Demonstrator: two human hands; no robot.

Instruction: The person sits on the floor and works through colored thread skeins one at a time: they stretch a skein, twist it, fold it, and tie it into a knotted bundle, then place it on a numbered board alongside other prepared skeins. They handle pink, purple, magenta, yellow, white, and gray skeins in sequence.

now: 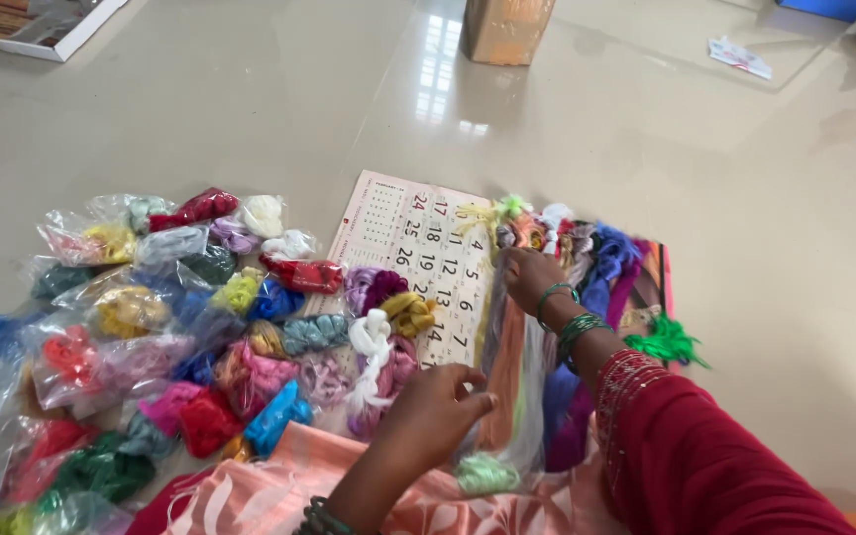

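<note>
My left hand (438,406) pinches the near part of a clear plastic bag of long thread skeins (512,367), orange, grey and pale green. My right hand (530,275), with green bangles on the wrist, presses on the far end of the same bundle where many coloured skeins (587,253) fan out. A paper calendar sheet (413,243) lies under them on the floor.
A heap of small plastic packets of coloured thread (151,327) covers the floor at left. Loose skeins (378,327) lie on the calendar. A green tassel (666,342) sits at right. A brown box (505,30) stands at the far side; peach fabric (279,485) covers my lap.
</note>
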